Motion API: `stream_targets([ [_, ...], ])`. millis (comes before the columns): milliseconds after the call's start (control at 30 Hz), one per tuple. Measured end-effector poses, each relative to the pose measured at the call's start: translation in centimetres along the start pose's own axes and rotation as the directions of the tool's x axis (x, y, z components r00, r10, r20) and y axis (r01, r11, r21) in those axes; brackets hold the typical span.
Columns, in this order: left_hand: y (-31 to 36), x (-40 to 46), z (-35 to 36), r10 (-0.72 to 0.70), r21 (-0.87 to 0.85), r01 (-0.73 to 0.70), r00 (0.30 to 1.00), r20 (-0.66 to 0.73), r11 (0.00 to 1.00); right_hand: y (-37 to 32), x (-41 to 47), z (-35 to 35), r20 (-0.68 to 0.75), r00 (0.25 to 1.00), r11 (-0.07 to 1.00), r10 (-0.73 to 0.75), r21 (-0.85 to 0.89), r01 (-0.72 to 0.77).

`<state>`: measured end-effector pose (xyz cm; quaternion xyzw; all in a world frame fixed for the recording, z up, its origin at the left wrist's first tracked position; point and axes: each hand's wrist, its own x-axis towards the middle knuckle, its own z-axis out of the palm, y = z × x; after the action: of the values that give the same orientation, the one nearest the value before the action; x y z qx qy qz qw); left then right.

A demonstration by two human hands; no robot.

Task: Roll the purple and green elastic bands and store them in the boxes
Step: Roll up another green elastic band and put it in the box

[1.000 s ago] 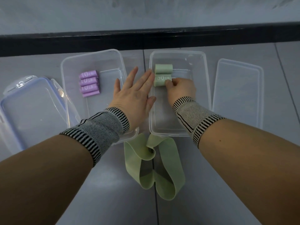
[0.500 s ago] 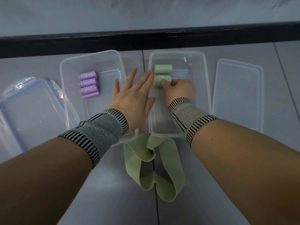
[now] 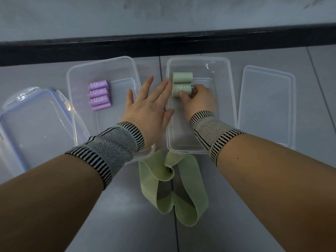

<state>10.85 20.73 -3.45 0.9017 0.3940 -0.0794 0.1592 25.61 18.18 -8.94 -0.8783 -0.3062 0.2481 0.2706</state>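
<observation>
I see four pale purple rolls (image 3: 99, 95) with white "10 LB" print in the clear left box (image 3: 76, 99). In the clear right box (image 3: 231, 99) sit two pale green rolls: the far roll (image 3: 182, 77) is plain, the near roll (image 3: 180, 89) carries white lettering. An unrolled green band (image 3: 185, 193) of the same pale shade lies on the grey tabletop (image 3: 127, 215). Both wrists wear black-and-white striped wristbands (image 3: 112, 150) with a checked weave. The left lid (image 3: 27, 128) is clear with a lilac-blue rim; the right lid (image 3: 265, 106) is plain clear. A black strip (image 3: 163, 44) edges the tabletop.
</observation>
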Motion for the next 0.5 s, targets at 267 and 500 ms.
stream_targets([
  [267,-0.04,0.04,0.14,0.004,0.004,-0.004,1.000,-0.004,1.000,-0.27,0.56,-0.01,0.082,0.996,0.999,-0.030,0.046,0.027],
  [500,0.04,0.05,0.00,0.002,-0.001,-0.002,1.000,-0.003,1.000,-0.70,0.18,0.11,0.045,0.999,0.999,-0.024,0.025,0.023],
])
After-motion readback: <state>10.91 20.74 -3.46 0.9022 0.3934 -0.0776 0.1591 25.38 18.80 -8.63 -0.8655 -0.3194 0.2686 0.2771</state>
